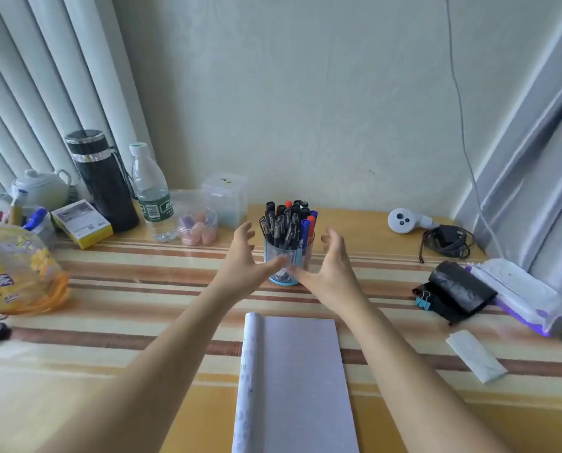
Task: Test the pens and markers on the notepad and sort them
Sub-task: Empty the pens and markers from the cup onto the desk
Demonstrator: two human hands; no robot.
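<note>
Head view: I'm looking down two bare forearms at a clear pen holder (288,266) with a blue base. It stands on the striped worktop (126,387) at 12 o'clock from the open notepad (301,371). It is crammed with capped pens and markers (286,223), mostly black, with a few blue and red ones toward 3 o'clock of the bunch. The left hand (240,256) is at 9 o'clock of the holder and the right hand (333,259) at 3 o'clock. Both are spread wide, fingers loosely curved, holding nothing. The thumbs cross in front of the holder's lower wall, and I cannot tell whether they touch it. I judge the step in hand to be taking hold of the holder, with no pen tested yet. To do it well I would close both palms low on the wall, near the base. The load is tall and looks top-heavy, so a squeeze up by the rim could tip it or splay the pens. I would then draw it straight toward 6 o'clock and set it down just short of the notepad's far edge, leaving the page free for scribbling. A small clear tub (196,223) stands near the left fingers at 9 o'clock of the holder, so I'd keep that side tucked in.
</note>
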